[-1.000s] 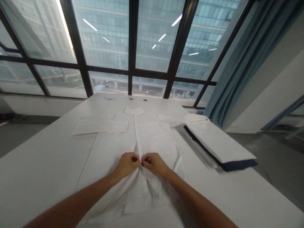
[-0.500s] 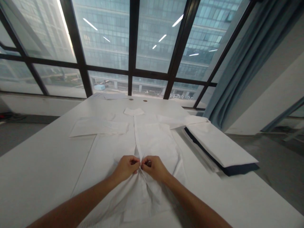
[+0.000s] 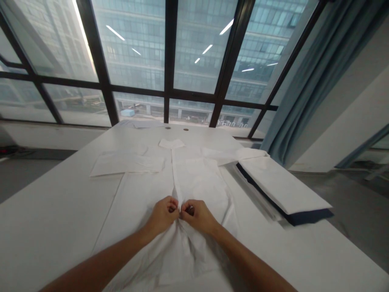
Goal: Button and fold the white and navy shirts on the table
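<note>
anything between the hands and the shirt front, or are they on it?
Nothing visible in the way. The left hand and right hand both pinch the white shirt at its front placket, knuckles nearly touching. The folded stack lies off to the right.

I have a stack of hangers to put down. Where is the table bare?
Left of the shirt the table is bare to its edge. The near right corner is bare. The far right is crowded by the folded pile.

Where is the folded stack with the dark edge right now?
In the head view, the folded stack lies on the white table's right side, beside the spread white shirt and right of both hands.
</note>
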`<action>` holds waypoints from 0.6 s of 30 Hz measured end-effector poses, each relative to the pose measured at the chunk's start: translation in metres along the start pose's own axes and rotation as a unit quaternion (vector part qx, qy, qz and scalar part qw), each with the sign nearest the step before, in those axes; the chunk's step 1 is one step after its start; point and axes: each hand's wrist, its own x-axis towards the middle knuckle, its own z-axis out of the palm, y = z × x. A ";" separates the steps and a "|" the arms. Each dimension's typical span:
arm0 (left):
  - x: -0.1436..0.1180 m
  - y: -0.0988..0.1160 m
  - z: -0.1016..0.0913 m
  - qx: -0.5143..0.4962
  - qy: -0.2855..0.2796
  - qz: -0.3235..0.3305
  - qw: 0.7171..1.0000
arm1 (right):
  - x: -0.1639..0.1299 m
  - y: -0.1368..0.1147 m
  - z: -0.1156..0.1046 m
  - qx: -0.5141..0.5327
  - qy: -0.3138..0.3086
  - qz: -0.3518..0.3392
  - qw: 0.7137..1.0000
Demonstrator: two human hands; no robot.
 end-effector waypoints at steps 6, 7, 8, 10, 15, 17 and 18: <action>-0.003 -0.001 0.002 -0.017 0.005 0.070 0.997 | 0.001 -0.006 0.002 -0.053 0.013 0.013 0.998; -0.003 -0.001 0.002 -0.008 0.004 0.076 0.997 | 0.001 -0.007 0.003 -0.063 0.015 0.015 0.998; -0.003 0.000 0.001 0.000 0.003 0.082 0.997 | 0.001 -0.007 0.003 -0.074 0.016 0.016 0.997; -0.004 0.000 0.001 0.015 0.003 0.092 0.996 | 0.001 -0.008 0.002 -0.095 0.018 0.009 0.995; -0.004 0.002 0.000 0.028 0.014 0.088 0.996 | 0.002 -0.005 -0.001 -0.074 -0.004 0.002 0.997; -0.003 0.002 0.000 0.018 0.013 0.080 0.997 | 0.003 -0.002 -0.001 -0.073 -0.004 0.007 0.997; -0.003 0.001 0.001 0.011 0.012 0.077 0.997 | 0.004 -0.001 -0.001 -0.076 -0.002 0.009 0.997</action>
